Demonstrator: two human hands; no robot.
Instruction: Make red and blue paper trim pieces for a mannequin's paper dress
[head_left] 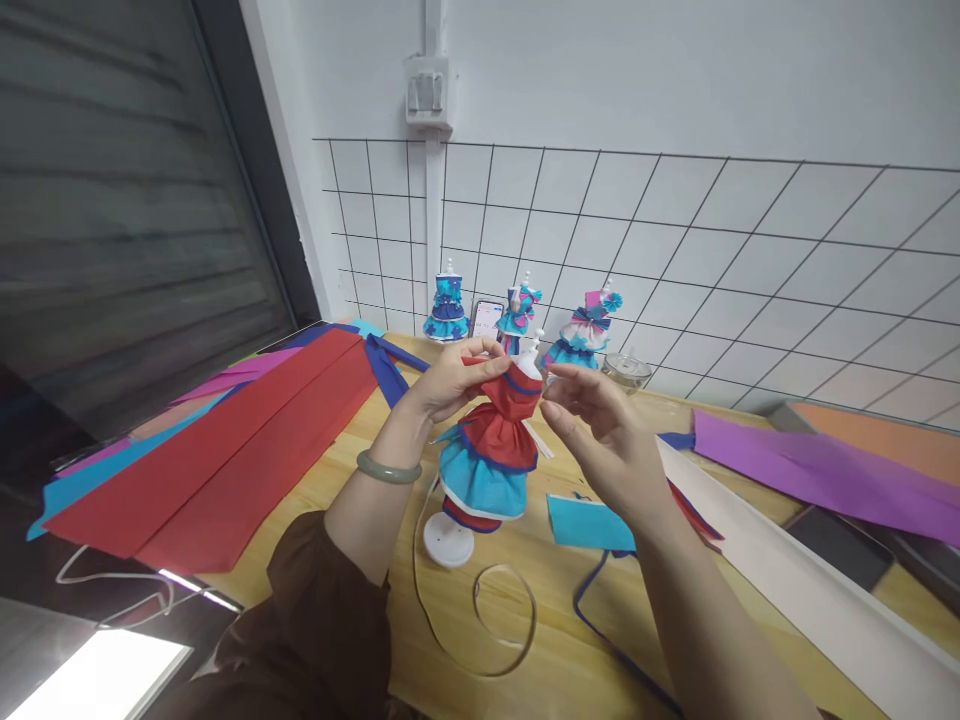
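A miniature dress form on a white round base (448,540) leans to the right in front of me. It wears a dress with a red bodice (517,393), a red ruffle edged in blue and a turquoise ruffled skirt (484,480). My left hand (457,380), with a bangle on its wrist, pinches the red fabric at the bodice's upper left. At the bodice's right edge hovers my right hand (604,430), its thumb and fingers curved and apart. I see nothing held there; whether a fingertip touches the bodice is unclear. A thin pale ribbon (534,620) curls below the base.
Behind stand three dressed miniature forms, including a blue one (448,305), with a phone (487,318) and a glass lidded jar (627,370). Red fabric (247,450) lies left; turquoise fabric (589,522), white fabric (780,560) and purple fabric (817,470) lie right.
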